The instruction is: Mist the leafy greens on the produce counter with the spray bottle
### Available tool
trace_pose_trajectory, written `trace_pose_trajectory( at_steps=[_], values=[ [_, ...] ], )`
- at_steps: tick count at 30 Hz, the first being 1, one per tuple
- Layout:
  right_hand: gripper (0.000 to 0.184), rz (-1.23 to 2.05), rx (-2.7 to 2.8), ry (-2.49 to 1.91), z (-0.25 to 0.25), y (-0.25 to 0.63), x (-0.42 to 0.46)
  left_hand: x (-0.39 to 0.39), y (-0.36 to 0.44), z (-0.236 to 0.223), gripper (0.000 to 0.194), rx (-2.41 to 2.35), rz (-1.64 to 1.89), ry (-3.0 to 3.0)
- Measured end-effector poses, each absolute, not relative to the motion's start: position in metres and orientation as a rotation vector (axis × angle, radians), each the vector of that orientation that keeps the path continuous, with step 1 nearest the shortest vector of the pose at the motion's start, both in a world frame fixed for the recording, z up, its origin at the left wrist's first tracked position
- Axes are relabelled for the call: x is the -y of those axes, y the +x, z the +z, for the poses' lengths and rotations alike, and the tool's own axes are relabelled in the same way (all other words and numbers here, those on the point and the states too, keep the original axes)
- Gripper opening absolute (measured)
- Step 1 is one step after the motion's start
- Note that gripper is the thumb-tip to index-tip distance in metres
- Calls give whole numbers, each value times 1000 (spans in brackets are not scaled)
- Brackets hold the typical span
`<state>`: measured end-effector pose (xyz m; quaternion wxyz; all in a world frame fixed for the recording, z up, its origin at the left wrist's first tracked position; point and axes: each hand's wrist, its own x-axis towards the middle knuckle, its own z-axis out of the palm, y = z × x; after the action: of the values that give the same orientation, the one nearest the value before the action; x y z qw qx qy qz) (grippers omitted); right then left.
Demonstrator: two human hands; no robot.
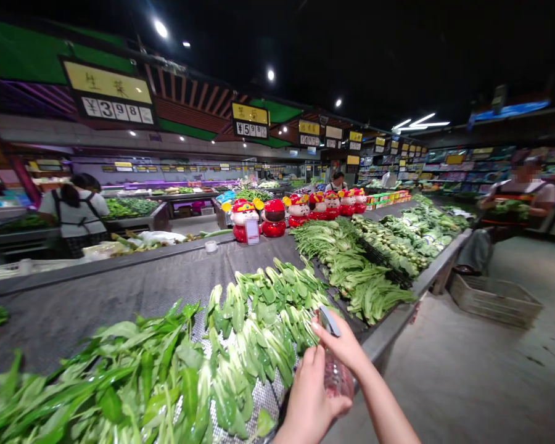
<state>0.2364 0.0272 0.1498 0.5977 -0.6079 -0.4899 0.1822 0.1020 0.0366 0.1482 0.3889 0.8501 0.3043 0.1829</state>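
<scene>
Both my hands are on a clear spray bottle (338,377) with a grey head, above the front edge of the vegetable stand. My left hand (308,391) wraps round the bottle's body from the left. Up at the spray head, my right hand (342,339) is closed, its thumb lying along the near side; some of its fingers are hidden. Just beyond the bottle lie rows of small bok choy (268,327), glossy on the mat. Loose long-leaved greens (139,370) spread to the left.
Leafy bunches (365,265) continue to the right. Red-and-white figurines (274,219) line the stand's back. A plastic crate (494,299) sits on the floor at right. One person (518,197) stands beyond it holding greens; another (76,209) is at the left.
</scene>
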Motion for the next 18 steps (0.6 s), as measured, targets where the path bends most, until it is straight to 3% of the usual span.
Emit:
trace_pose_trajectory(
  at_steps=[5,18],
  values=[
    [39,386,972,-1512,144,229,-35,-33,97,142,87,-762,467,2229],
    [36,364,1010,-1555,134,211,-30,-26,86,134,97,-846,298,2241]
  ],
)
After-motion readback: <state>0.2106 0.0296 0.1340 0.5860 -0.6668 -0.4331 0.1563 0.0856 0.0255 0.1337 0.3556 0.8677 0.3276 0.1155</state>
